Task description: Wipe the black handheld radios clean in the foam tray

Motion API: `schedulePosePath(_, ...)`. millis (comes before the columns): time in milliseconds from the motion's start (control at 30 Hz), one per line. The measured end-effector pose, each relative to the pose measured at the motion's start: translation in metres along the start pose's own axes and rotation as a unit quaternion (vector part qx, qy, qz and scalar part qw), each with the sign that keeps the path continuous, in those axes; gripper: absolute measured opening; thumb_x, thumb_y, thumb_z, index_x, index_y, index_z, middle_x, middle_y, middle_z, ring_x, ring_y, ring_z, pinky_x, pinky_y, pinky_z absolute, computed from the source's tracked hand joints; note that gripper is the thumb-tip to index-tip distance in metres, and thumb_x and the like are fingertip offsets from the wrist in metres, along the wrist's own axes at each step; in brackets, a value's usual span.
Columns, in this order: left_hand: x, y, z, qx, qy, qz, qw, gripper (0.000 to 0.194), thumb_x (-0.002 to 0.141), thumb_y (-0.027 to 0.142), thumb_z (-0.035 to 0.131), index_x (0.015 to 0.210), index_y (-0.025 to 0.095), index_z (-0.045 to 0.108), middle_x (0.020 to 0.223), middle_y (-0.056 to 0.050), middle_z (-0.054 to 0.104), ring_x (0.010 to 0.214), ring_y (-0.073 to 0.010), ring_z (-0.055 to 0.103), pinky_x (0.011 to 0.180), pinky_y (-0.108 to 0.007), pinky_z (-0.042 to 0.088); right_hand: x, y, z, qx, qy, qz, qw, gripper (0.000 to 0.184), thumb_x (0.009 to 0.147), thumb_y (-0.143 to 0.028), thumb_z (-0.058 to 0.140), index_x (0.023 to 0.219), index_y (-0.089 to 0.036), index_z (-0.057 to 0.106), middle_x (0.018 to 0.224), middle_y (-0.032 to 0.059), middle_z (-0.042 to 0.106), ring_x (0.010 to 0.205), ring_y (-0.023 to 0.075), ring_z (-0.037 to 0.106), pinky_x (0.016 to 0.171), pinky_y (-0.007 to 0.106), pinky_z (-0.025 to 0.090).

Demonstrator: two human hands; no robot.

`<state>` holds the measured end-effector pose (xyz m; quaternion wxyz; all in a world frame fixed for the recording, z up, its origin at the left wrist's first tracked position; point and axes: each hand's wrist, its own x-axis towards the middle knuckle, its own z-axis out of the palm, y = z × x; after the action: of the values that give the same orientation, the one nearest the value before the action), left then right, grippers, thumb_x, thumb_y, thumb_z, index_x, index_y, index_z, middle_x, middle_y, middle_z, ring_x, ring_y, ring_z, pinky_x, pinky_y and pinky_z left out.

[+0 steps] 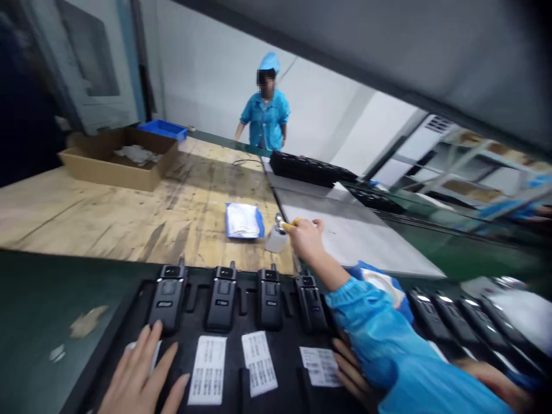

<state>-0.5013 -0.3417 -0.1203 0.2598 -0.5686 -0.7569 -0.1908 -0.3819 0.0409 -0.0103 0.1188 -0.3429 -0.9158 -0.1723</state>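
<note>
Black radios (222,302), four in a row, lie in a black tray (233,368) before my camera, antennas pointing away from me. White label sheets (207,371) printed with barcodes lie in the near half of the tray, below the radios. I have the left hand (140,371) flat with its fingers spread over another white sheet, mostly covered, its fingertips at the lower end of the leftmost radio. My right hand (351,376) has its fingertips at the edge of the rightmost sheet; a blue sleeve (375,328) hides much of it, so I cannot tell whether it pinches anything.

That sleeve belongs to a co-worker, whose hand (307,241) grips something yellow (291,226) at the top of a small white bottle (275,240). Beside the bottle, on the wooden worktop (207,172), I see a blue-edged packet (244,221). Farther left sits an open cardboard box (114,172), and a person in blue (267,118) stands beyond the worktop.
</note>
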Motion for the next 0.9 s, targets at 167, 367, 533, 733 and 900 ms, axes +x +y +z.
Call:
schedulePosePath(167,0.013,0.018,-0.025,0.012,-0.041,-0.04,0.998,0.032,0.087,0.033,0.051,0.113,0.018,0.061,0.136,-0.014,0.051,0.121,-0.0292,0.051,0.096,-0.043,0.049,-0.007,-0.01,-0.002,0.007,0.045,-0.013,0.999,0.03,0.082,-0.009,0.044,0.092,-0.017,0.071,0.086,0.0103,0.062,0.081,0.0195,0.05,0.079,0.041,0.019)
schedulePosePath(367,0.01,0.023,-0.029,0.016,-0.076,-0.049,0.996,0.035,0.085,0.033,0.055,0.115,0.018,0.06,0.138,-0.015,0.048,0.124,-0.0321,0.048,0.095,-0.047,0.05,-0.031,-0.102,-0.023,0.089,0.177,-0.238,0.951,0.024,0.079,-0.011,0.053,0.091,-0.023,0.07,0.09,0.0043,0.063,0.08,0.0167,0.051,0.088,0.041,0.02)
schedulePosePath(533,0.01,0.02,-0.028,0.038,-0.074,-0.021,0.996,0.034,0.083,0.033,0.055,0.111,0.016,0.063,0.132,-0.021,0.052,0.119,-0.0353,0.052,0.087,-0.048,0.053,-0.044,-0.189,-0.029,0.119,0.167,-0.349,0.915,0.015,0.087,-0.016,0.054,0.085,-0.021,0.067,0.084,0.0025,0.06,0.082,0.0164,0.048,0.094,0.041,0.018)
schedulePosePath(733,0.014,0.019,-0.028,0.039,-0.06,-0.015,0.997,0.032,0.081,0.03,0.054,0.108,0.015,0.063,0.127,-0.021,0.056,0.116,-0.0337,0.054,0.084,-0.045,0.054,-0.042,-0.208,-0.014,0.117,0.128,-0.377,0.91,0.018,0.088,-0.014,0.052,0.079,-0.02,0.066,0.082,0.0018,0.057,0.087,0.0175,0.047,0.098,0.042,0.015)
schedulePosePath(900,0.015,0.019,-0.027,0.04,-0.057,-0.011,0.998,0.03,0.08,0.027,0.052,0.104,0.015,0.064,0.124,-0.021,0.058,0.112,-0.0336,0.058,0.081,-0.045,0.055,-0.05,-0.197,-0.012,0.117,0.127,-0.374,0.911,0.018,0.085,-0.014,0.056,0.071,-0.02,0.065,0.078,0.0029,0.057,0.082,0.0185,0.046,0.096,0.043,0.016)
